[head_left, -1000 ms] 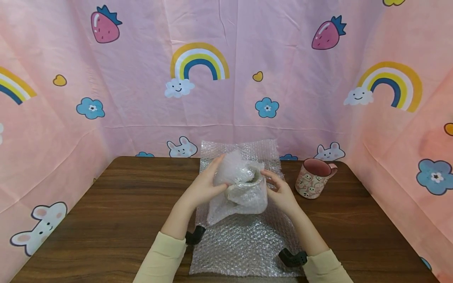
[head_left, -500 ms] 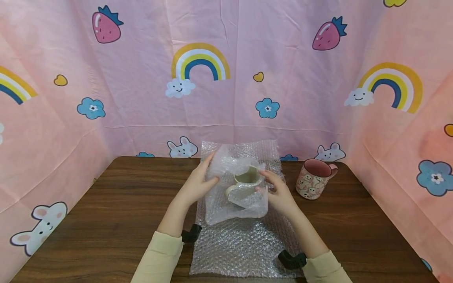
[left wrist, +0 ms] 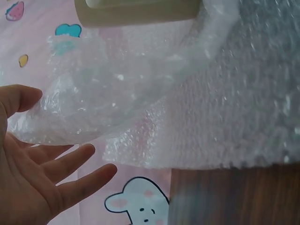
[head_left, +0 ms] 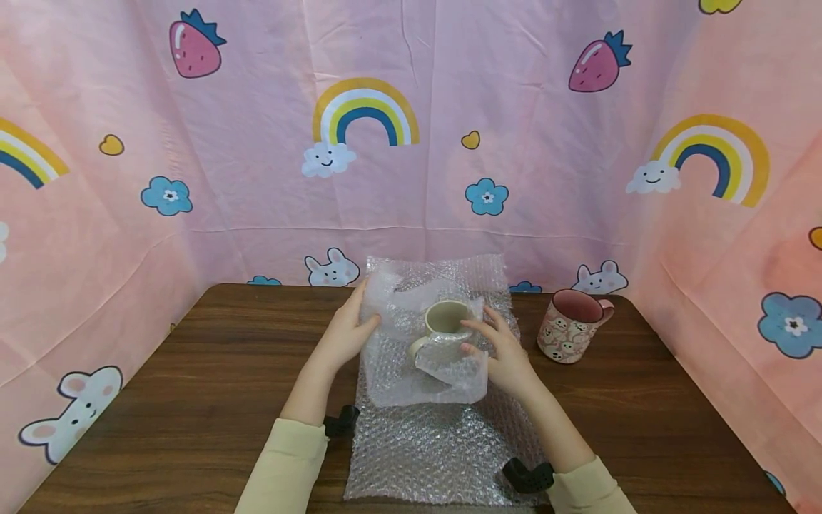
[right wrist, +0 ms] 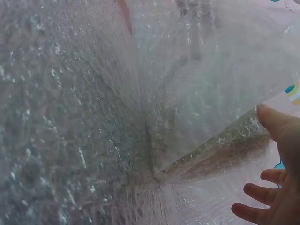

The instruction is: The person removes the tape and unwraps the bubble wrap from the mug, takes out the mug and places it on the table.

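Observation:
A cream mug [head_left: 443,357] stands upright inside a loose, open fold of bubble wrap [head_left: 394,378], its mouth facing up and its handle toward the front left. My left hand [head_left: 347,332] pinches the wrap's left edge between thumb and fingers, holding it out from the mug. In the left wrist view, the lifted wrap [left wrist: 112,89] hangs from that grip, below the mug's side [left wrist: 136,16]. My right hand [head_left: 507,357] is at the mug's right side, thumb and index finger on the wrap's edge near the rim, the other fingers spread.
A larger bubble wrap sheet [head_left: 437,457] lies beneath, running up against the back curtain [head_left: 424,193]. A pink patterned mug [head_left: 561,335] stands at the back right of the dark wooden table [head_left: 225,385]. A black wrist camera [head_left: 526,475] sits at the right wrist.
My left hand has moved left, drawing the wrap away from the mug, so its mouth now shows. My right hand has stayed by the mug, its fingers shifting slightly at the rim.

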`<action>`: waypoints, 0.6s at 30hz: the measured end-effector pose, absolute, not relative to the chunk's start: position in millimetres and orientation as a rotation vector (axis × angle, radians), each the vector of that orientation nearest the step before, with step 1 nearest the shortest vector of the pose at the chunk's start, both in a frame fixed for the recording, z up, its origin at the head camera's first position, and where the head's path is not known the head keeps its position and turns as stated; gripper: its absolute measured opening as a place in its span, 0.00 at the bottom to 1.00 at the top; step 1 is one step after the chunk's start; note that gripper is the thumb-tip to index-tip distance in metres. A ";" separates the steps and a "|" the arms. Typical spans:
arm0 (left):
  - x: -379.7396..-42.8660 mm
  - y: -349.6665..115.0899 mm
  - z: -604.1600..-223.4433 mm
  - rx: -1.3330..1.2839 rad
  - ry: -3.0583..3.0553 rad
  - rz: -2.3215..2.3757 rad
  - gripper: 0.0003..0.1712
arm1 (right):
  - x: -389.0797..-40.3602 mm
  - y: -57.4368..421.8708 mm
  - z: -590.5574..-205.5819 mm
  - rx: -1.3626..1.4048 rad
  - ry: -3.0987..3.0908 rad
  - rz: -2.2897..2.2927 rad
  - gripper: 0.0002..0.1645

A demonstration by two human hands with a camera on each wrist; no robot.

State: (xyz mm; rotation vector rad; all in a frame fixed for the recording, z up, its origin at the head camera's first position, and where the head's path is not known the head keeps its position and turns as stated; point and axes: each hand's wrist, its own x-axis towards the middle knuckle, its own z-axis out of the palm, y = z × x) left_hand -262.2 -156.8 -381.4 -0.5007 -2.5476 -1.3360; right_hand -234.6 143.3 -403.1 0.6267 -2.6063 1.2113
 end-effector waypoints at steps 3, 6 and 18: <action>-264.0 -160.4 -384.9 -0.470 -2.556 -1.348 0.43 | -235.1 142.8 -405.7 0.620 -2.592 1.200 0.26; -266.4 -163.8 -388.8 -0.445 -2.571 -1.368 0.43 | -234.5 141.9 -406.6 0.610 -2.576 1.205 0.25; -273.7 -174.3 -403.5 -0.333 -2.637 -1.384 0.43 | -235.2 139.0 -408.5 0.579 -2.544 1.211 0.19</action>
